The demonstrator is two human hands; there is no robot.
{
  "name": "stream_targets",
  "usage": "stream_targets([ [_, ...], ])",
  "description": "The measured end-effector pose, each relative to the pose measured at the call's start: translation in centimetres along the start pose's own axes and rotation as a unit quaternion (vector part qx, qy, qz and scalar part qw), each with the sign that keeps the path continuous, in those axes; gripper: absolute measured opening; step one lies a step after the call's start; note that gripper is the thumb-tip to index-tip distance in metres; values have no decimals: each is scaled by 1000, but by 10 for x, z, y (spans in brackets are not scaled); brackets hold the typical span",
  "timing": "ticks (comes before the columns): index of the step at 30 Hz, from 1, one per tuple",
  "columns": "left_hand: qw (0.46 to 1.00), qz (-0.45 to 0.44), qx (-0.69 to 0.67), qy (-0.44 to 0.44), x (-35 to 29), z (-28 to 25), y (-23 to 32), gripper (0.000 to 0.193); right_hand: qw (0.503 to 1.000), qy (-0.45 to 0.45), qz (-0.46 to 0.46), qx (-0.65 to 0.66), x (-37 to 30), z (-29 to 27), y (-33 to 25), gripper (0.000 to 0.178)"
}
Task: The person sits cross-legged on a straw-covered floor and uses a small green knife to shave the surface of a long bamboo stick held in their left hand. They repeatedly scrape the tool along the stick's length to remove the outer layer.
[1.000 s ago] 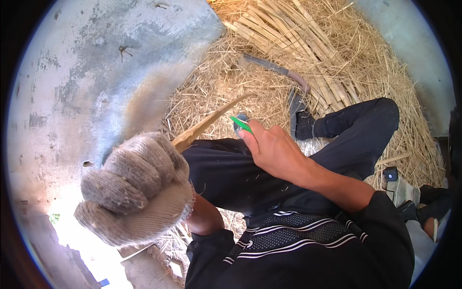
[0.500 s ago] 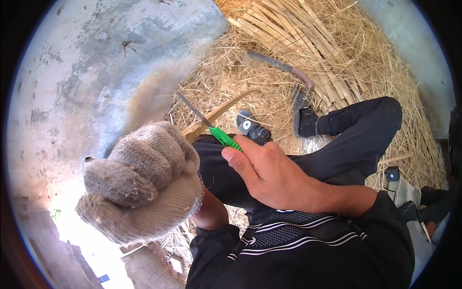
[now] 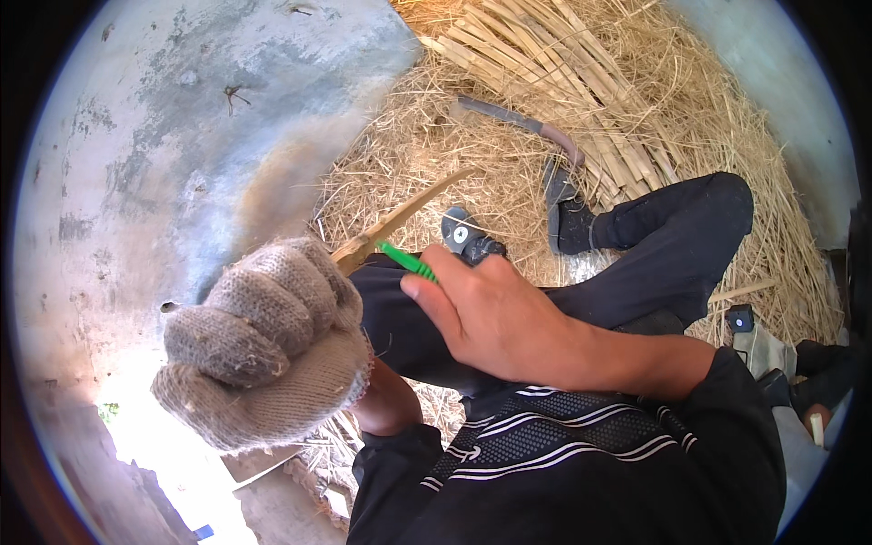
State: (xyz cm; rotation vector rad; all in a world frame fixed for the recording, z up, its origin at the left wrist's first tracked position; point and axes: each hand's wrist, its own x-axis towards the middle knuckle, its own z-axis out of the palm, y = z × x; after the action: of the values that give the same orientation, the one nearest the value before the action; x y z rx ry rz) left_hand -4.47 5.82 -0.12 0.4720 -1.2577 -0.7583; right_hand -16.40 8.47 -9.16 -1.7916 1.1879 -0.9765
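My left hand (image 3: 263, 341), in a grey knit work glove, is closed in a fist. A pale bamboo strip (image 3: 400, 216) comes out from behind its knuckles and narrows toward the far right; the part inside the fist is hidden. Bare and closed, my right hand (image 3: 495, 318) grips a knife by its green handle (image 3: 406, 261), thumb along the near side. The handle's front end meets the strip near a knot, close to the glove. I cannot see the blade at this moment.
Beyond my legs, a bundle of split bamboo strips (image 3: 554, 77) lies on loose straw (image 3: 391, 136). A large curved knife with a brown handle (image 3: 561, 141) rests beside it. A worn grey-white wall (image 3: 182, 136) rises at left. Another person's clothing (image 3: 817, 372) shows at right.
My right hand has shifted slightly left with the knife, bringing the green handle against the strip. The blade, visible across the strip before, is out of sight now.
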Motion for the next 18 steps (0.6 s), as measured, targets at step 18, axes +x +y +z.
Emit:
stream_targets([
  [18, 998, 19, -36, -57, 6, -5, -4, 48, 1000, -6, 4, 1, -3, -5, -1, 32],
])
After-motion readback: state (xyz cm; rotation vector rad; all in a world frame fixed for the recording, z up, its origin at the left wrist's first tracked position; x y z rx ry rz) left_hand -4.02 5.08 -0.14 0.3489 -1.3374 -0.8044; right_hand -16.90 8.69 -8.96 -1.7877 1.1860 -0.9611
